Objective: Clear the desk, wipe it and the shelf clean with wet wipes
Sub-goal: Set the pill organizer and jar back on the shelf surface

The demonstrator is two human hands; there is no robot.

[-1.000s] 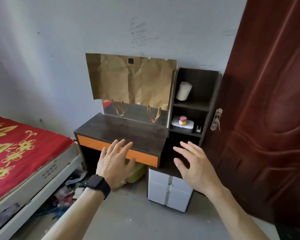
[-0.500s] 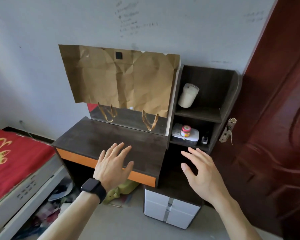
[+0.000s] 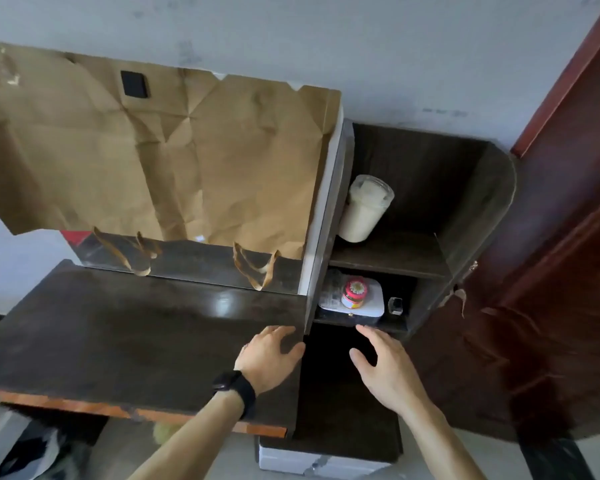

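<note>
The dark wooden desk [image 3: 118,334] with an orange front edge fills the lower left. To its right stands a dark shelf unit [image 3: 478,202]. A white wet wipes pack [image 3: 371,299] lies on the lower shelf with a small red-lidded jar [image 3: 354,294] on top of it. A white jar [image 3: 364,209] sits on the upper shelf. My left hand [image 3: 269,355], with a black watch on the wrist, hovers open over the desk's right end. My right hand [image 3: 385,365] reaches open toward the lower shelf, its fingertips just below the wipes pack.
Crumpled brown paper [image 3: 153,161] covers the mirror behind the desk. A small dark object [image 3: 395,304] sits right of the wipes. A dark red door [image 3: 568,271] stands at the right. A white cabinet [image 3: 319,462] is under the low shelf; clutter [image 3: 42,452] lies on the floor.
I have moved closer to the desk. Both hands have advanced toward the shelf, the right hand now near the lower shelf edge.
</note>
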